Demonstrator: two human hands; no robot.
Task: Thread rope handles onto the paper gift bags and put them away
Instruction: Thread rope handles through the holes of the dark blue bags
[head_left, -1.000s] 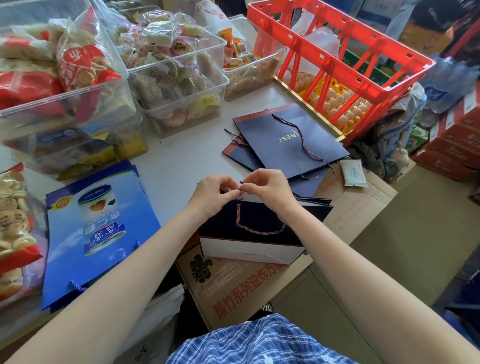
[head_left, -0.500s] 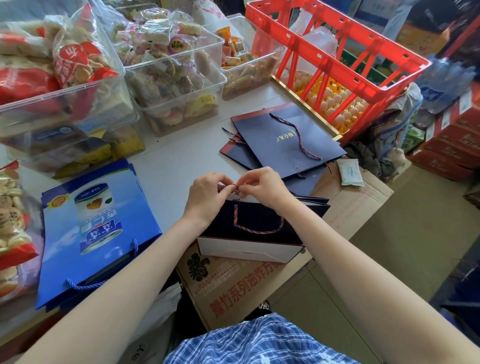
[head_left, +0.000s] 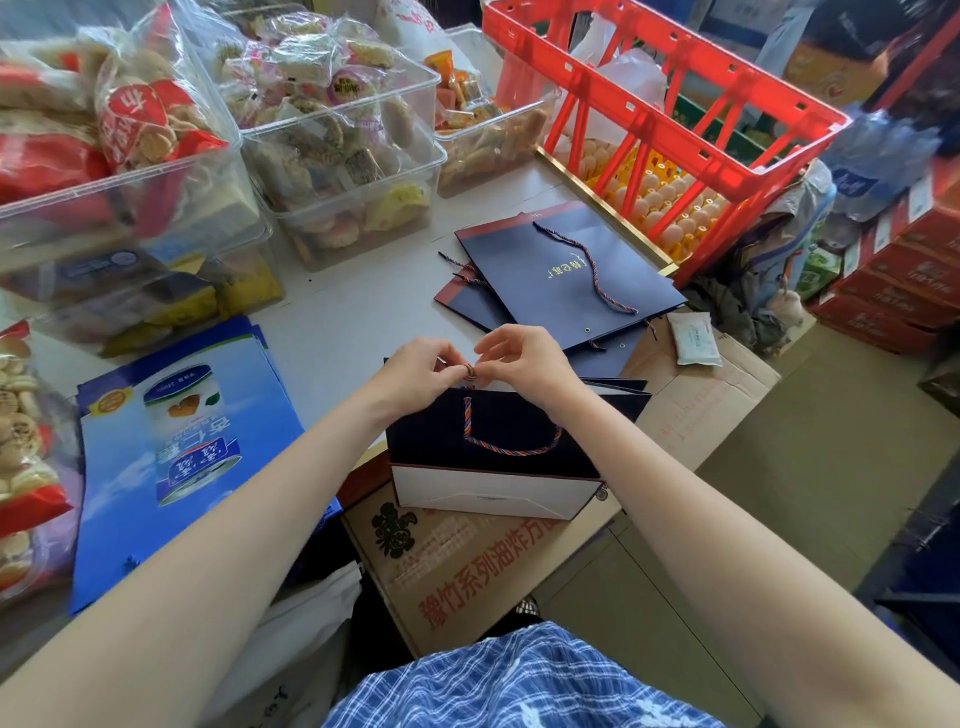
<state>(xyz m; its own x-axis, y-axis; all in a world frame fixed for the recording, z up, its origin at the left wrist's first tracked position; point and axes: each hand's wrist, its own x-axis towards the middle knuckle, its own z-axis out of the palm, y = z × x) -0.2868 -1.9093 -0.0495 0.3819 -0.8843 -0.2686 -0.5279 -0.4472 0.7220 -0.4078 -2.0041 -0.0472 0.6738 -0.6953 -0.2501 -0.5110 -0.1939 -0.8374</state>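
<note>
A pale grey tabletop carries clear snack bins; a red crate stands at its far edge. Beige floor tiles lie right, in daylight.

Navy gift bag lying flat on cardboard box, twisted rope handle hanging in a loop. More navy bags resting beyond box.

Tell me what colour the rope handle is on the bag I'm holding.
The rope handle is twisted orange, blue and white, seen in the head view.

Head view, looking down, close over table.
</note>
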